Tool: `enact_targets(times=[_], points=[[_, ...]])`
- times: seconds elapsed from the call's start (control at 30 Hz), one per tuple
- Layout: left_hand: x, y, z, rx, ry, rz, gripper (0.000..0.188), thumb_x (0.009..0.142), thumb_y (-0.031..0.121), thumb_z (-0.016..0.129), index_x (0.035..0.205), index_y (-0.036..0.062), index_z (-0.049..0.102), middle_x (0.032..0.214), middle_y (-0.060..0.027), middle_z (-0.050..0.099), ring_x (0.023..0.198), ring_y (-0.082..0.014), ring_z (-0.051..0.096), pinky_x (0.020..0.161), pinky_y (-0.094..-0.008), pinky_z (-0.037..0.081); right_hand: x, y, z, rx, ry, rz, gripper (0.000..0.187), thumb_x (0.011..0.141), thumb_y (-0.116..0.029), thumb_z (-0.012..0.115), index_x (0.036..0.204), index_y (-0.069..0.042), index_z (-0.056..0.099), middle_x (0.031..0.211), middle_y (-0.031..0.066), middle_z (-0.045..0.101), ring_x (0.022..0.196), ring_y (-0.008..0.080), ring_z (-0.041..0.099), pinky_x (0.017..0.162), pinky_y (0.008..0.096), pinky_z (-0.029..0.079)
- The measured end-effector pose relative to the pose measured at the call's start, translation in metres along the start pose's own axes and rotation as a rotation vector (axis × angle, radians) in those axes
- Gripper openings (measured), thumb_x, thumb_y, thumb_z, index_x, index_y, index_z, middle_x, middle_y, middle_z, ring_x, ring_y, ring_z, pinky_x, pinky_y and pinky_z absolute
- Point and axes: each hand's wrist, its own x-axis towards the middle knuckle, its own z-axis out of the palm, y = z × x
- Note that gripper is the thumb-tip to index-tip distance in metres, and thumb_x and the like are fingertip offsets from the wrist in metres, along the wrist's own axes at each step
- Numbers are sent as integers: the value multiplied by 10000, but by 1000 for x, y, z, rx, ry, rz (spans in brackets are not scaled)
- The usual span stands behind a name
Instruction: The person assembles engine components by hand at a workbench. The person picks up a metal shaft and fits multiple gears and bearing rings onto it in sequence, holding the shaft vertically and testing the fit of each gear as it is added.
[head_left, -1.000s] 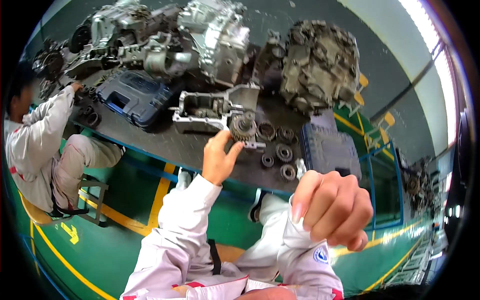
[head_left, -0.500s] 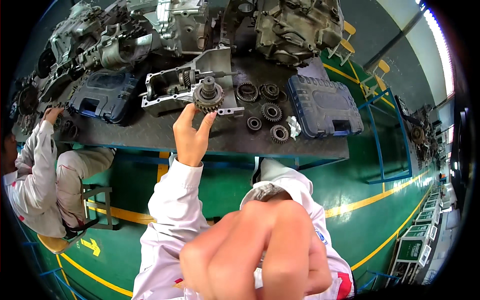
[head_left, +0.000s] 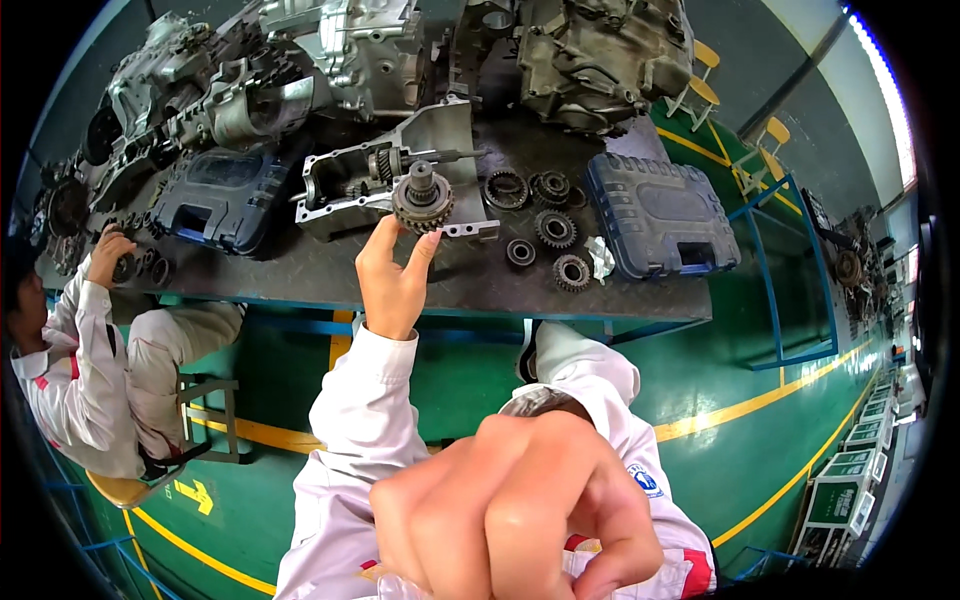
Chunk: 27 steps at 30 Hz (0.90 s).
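At the bench's front edge, my left hand point(head_left: 392, 290) pinches a toothed gear assembly point(head_left: 425, 208) between thumb and fingers. Its stubby splined shaft points up. Right behind it lies an open gearbox housing half point(head_left: 325, 212), with a geared shaft point(head_left: 383, 163) inside. Close to the camera, my right hand point(head_left: 500, 510) is raised in front of my body with its fingers curled in; whatever they hold, if anything, is hidden. To the right of the gear assembly lie several loose gears point(head_left: 555, 229) and a small bearing-like ring point(head_left: 520, 253).
Dark blue plastic cases point(head_left: 665, 215) lie on both sides of the housing. White crumpled paper point(head_left: 601, 257) is beside the right case. Large gearbox castings point(head_left: 600, 65) line the back of the bench point(head_left: 470, 285). A seated co-worker point(head_left: 85, 390) handles parts at the left.
The whole view has shifted slightly right. My right hand has turned a little, showing more of the thumb side. The gear assembly stays in my left hand. The co-worker's hand has moved slightly.
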Motion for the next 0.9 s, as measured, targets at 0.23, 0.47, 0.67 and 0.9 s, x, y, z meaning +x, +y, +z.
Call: enact_targets(times=[0.23, 0.47, 0.67, 0.9], points=[[0, -3, -3, 3, -19, -17, 287, 909, 129, 790, 1109, -43, 676, 972, -91, 727, 878, -167, 622, 841, -299, 493, -1, 38, -8, 167, -97, -332, 219, 873, -200, 649, 909, 14, 629, 900, 173, 638, 783, 276, 595, 671, 394, 453], [-2, -2, -4, -26, -66, -74, 304, 938, 164, 781, 1142, -34, 676, 971, -36, 707, 880, -115, 584, 815, -263, 475, -1, 12, -36, -180, -340, -488, 375, 931, -326, 650, 1054, 25, 604, 1065, 241, 629, 979, 279, 588, 759, 413, 454], [-2, -8, -7, 16, -44, -68, 306, 945, 185, 783, 1134, -28, 673, 944, -28, 703, 851, -100, 579, 783, -249, 467, -19, 9, -23, -266, 97, 70, 183, 826, -236, 631, 806, -73, 550, 854, 40, 573, 835, 218, 532, 820, 357, 407], [-4, 3, -10, -80, 7, -66, 225, 894, 55, 766, 1075, -41, 673, 947, -98, 730, 872, -161, 635, 822, -297, 499, -37, -60, -69, -1581, 439, 121, 169, 948, -176, 680, 893, -23, 636, 789, 57, 635, 698, 178, 577, 640, 321, 460]])
